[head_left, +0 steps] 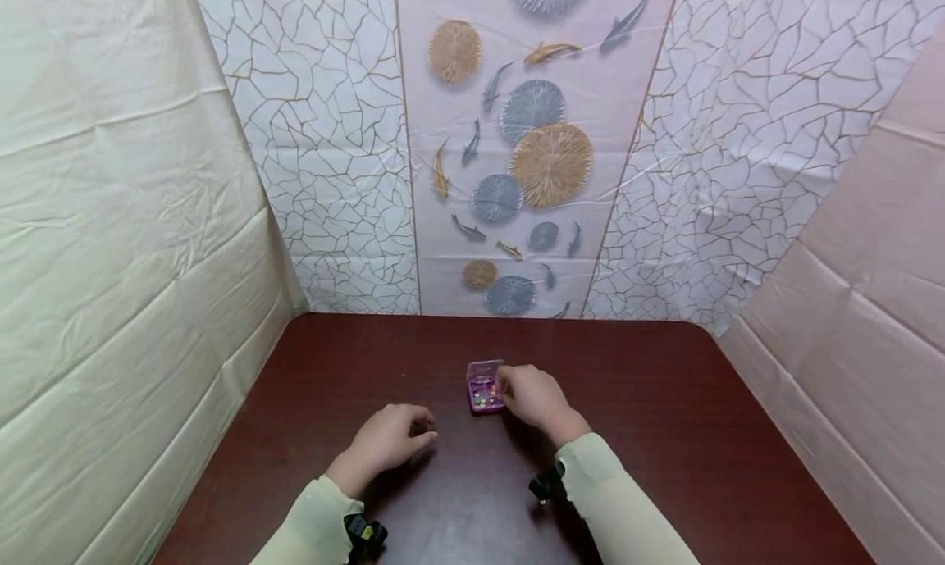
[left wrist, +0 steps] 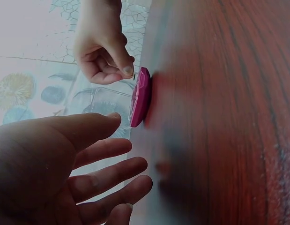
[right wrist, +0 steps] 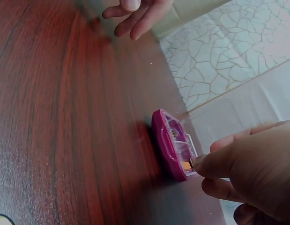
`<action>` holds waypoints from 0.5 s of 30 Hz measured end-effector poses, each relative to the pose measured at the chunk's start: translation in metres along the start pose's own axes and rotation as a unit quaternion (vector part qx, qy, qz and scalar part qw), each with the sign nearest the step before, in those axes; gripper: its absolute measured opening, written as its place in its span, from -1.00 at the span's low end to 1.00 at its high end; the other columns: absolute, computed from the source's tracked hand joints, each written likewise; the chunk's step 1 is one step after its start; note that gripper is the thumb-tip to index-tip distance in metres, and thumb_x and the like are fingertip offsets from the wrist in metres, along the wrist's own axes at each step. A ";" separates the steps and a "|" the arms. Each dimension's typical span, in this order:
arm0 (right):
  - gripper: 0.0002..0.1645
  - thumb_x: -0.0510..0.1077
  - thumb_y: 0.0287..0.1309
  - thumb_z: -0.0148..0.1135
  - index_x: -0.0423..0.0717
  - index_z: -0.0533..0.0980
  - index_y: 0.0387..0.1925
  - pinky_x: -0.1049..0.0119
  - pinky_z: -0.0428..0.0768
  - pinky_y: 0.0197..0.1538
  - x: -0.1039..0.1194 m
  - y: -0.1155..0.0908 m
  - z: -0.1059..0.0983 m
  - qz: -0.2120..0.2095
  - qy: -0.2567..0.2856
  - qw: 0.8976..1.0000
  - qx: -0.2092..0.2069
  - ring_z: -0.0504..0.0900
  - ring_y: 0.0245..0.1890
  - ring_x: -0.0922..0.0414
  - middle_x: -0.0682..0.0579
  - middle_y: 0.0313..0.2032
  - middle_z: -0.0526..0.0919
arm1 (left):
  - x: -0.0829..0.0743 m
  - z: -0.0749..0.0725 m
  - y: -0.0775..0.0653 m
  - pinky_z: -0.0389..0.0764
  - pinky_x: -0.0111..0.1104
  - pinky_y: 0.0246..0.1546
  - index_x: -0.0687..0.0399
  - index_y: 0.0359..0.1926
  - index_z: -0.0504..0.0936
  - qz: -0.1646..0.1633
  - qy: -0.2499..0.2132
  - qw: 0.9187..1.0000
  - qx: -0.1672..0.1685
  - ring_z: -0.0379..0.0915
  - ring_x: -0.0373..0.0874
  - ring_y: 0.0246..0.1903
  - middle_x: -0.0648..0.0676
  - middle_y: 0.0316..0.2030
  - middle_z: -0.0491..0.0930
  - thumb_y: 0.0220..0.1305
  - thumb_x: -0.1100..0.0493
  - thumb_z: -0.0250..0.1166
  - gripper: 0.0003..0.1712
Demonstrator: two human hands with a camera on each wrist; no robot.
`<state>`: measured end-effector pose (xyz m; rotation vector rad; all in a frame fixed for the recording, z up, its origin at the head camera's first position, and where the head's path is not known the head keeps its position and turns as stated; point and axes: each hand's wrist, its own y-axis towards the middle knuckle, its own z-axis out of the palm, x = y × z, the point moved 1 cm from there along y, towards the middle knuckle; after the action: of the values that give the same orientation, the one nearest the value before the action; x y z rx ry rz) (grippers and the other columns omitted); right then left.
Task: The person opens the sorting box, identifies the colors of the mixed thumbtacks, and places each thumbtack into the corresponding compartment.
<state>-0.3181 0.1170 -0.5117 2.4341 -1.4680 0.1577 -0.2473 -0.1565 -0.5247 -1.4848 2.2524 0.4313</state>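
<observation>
A small magenta compartment box (head_left: 484,410) lies on the table with its clear lid (head_left: 485,370) raised. Small coloured pieces, green, white and orange among them, sit in its compartments. Over the box's right side, my right hand (head_left: 533,397) pinches a tiny dark piece (right wrist: 191,162) between thumb and finger; its kind is too small to tell. An orange piece (right wrist: 186,165) lies in the compartment just below those fingertips. To the left of the box and nearer me, my left hand (head_left: 390,438) hovers with fingers loosely bent, holding nothing and apart from the box.
The dark red wooden table (head_left: 635,385) has a glossy top. Patterned cloth (head_left: 509,220) hangs behind its far edge, with plain pale cloth (head_left: 133,245) along the left and more on the right. Each wrist carries a small black camera (head_left: 545,481).
</observation>
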 end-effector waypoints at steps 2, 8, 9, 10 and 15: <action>-0.91 -0.13 0.10 0.32 0.16 0.56 -0.41 0.28 0.56 -0.45 0.001 0.002 0.001 -0.002 -0.002 1.000 -0.001 0.48 -0.51 0.31 0.28 -0.50 0.59 | 0.000 -0.001 0.000 0.66 -0.12 -0.22 -0.11 -0.09 0.72 -0.002 0.002 1.000 -0.002 0.59 -0.20 -0.27 -0.10 -0.25 0.72 0.26 -0.10 0.32 -0.71; -0.93 -0.16 0.11 0.33 0.12 0.59 -0.40 0.22 0.56 -0.46 0.004 0.005 0.003 -0.003 -0.009 1.000 -0.002 0.49 -0.52 0.27 0.25 -0.50 0.61 | 0.002 -0.001 -0.001 0.65 -0.13 -0.23 -0.12 -0.11 0.72 -0.002 -0.001 1.000 -0.004 0.57 -0.23 -0.29 -0.12 -0.27 0.72 0.25 -0.10 0.32 -0.72; -0.93 -0.16 0.11 0.33 0.12 0.59 -0.40 0.22 0.56 -0.47 0.005 0.005 0.003 -0.002 -0.009 1.000 -0.001 0.49 -0.53 0.26 0.25 -0.49 0.61 | 0.002 -0.001 -0.001 0.65 -0.12 -0.23 -0.12 -0.11 0.72 -0.001 -0.001 1.000 -0.004 0.57 -0.23 -0.30 -0.12 -0.27 0.72 0.25 -0.10 0.32 -0.72; -0.92 -0.15 0.11 0.33 0.12 0.59 -0.40 0.21 0.56 -0.47 0.005 0.006 0.003 -0.002 -0.012 1.000 0.001 0.48 -0.53 0.26 0.25 -0.50 0.61 | 0.003 0.000 -0.002 0.65 -0.12 -0.23 -0.11 -0.11 0.72 0.000 -0.002 1.000 -0.005 0.57 -0.23 -0.30 -0.11 -0.26 0.72 0.25 -0.10 0.32 -0.72; -0.91 -0.14 0.09 0.37 0.14 0.60 -0.41 0.23 0.56 -0.49 0.003 0.008 0.008 -0.013 -0.036 0.999 0.001 0.48 -0.55 0.27 0.25 -0.50 0.61 | 0.006 0.000 -0.001 0.65 -0.14 -0.26 -0.11 -0.10 0.73 0.009 0.001 1.000 -0.012 0.57 -0.25 -0.31 -0.12 -0.27 0.73 0.25 -0.10 0.32 -0.71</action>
<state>-0.3242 0.1081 -0.5172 2.4835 -1.4652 0.0675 -0.2482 -0.1622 -0.5276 -1.4773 2.2718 0.4634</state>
